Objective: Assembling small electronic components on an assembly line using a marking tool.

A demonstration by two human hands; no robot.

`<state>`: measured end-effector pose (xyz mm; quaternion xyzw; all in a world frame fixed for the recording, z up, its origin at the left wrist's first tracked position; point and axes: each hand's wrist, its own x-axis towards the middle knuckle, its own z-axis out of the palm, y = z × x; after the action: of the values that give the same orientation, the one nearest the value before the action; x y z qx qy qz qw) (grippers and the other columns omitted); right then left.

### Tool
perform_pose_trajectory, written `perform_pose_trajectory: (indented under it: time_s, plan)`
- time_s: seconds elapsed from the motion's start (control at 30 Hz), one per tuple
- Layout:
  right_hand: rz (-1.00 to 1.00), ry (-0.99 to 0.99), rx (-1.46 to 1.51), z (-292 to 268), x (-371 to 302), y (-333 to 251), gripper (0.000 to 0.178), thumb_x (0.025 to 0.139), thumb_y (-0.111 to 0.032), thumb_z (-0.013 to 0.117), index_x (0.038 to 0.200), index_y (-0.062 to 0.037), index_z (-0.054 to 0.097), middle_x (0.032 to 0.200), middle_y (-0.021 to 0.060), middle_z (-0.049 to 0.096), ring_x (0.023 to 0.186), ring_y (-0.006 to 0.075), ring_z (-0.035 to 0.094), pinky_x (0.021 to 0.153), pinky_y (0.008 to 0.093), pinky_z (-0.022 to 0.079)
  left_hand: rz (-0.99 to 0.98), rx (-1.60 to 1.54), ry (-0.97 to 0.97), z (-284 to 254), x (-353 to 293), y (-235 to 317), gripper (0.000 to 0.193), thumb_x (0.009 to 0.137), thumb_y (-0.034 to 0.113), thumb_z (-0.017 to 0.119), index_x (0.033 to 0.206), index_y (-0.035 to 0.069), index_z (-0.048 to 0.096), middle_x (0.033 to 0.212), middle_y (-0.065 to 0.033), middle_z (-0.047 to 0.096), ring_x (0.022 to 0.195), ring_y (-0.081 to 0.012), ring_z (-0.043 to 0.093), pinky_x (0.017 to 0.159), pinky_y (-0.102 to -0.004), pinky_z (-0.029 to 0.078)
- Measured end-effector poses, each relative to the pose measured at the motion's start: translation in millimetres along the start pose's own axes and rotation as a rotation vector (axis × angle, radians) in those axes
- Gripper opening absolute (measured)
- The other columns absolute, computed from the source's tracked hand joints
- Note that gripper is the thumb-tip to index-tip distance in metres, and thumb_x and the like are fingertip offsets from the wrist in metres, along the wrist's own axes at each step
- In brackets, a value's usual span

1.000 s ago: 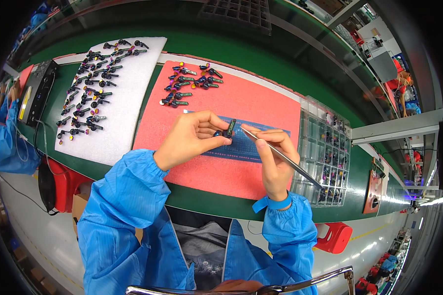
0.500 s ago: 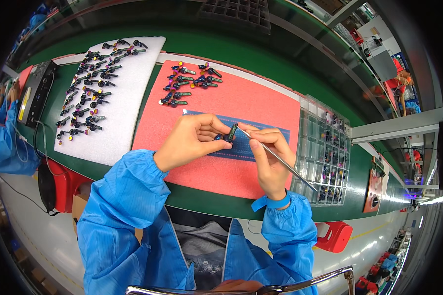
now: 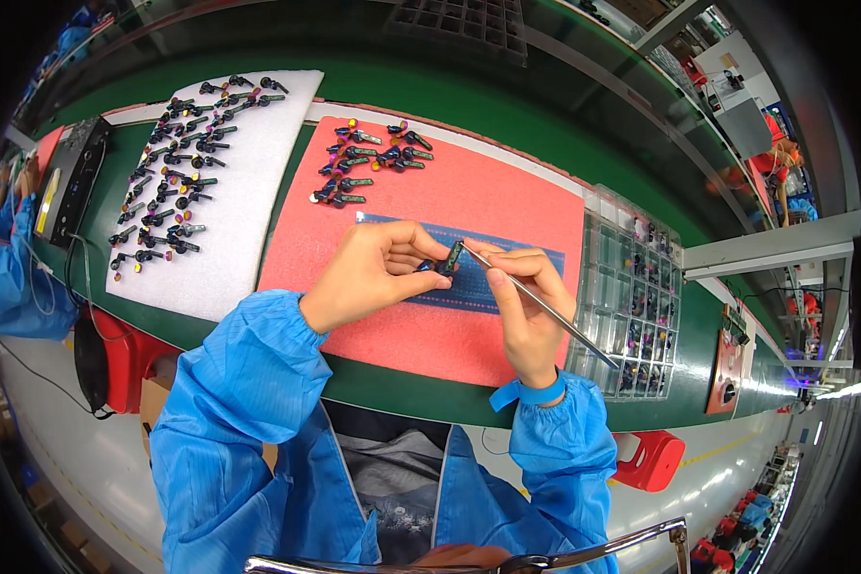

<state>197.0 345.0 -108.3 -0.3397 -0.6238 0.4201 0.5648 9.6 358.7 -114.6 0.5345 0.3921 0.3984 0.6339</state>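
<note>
My left hand (image 3: 378, 273) pinches a small dark component (image 3: 451, 258) between thumb and fingers, held above a blue strip (image 3: 507, 273) on the red mat (image 3: 450, 201). In my right hand (image 3: 521, 311) are metal tweezers (image 3: 545, 306), their tips touching the component's right end. Both forearms are in blue sleeves and come in from the lower edge.
Several finished dark parts (image 3: 364, 163) lie at the far side of the red mat, and many more lie in rows on a white foam sheet (image 3: 249, 201) to the left. A clear compartment tray (image 3: 631, 297) stands at the right. Another person's blue sleeve (image 3: 5, 277) is at far left.
Both hands have shifted slightly toward me and closed together; the tweezers' tips now touch the component held in my left hand.
</note>
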Motion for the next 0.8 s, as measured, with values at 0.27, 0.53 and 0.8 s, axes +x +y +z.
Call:
perform_pose_trajectory:
  time_s: [0.27,0.53,0.8]
  plan:
    - [0.130,0.052,0.177,-1.2,-0.3,-4.5,0.006,0.083,0.009,0.055,0.087,0.0054,0.058,0.094,0.0141,0.059,0.102,0.0302,0.060,0.083,0.0316,0.050,0.012,-0.046,-0.002,0.2,0.5,-0.2,0.020,0.077,-0.003,0.066,0.096,-0.004,0.058,0.095,-0.0118,0.064,0.088,-0.0159,0.064,0.079,-0.0265,0.053]
    - [0.136,-0.012,0.155,-2.5,-5.2,-1.9,0.005,0.083,0.008,0.056,0.088,0.0062,0.058,0.091,0.0142,0.060,0.096,0.0263,0.062,0.080,0.0298,0.050,0.038,-0.042,0.027,0.2,1.4,-0.9,0.021,0.078,-0.002,0.066,0.097,-0.004,0.058,0.094,-0.0121,0.065,0.088,-0.0156,0.064,0.079,-0.0251,0.052]
    - [0.123,-0.049,0.032,-0.5,-4.4,-7.4,0.003,0.084,0.005,0.056,0.087,0.0049,0.057,0.089,0.0136,0.059,0.097,0.0287,0.061,0.083,0.0331,0.048,0.044,-0.026,0.038,-0.9,0.6,-1.0,0.021,0.077,-0.001,0.067,0.096,-0.004,0.058,0.092,-0.0114,0.065,0.087,-0.0144,0.064,0.078,-0.0246,0.052]
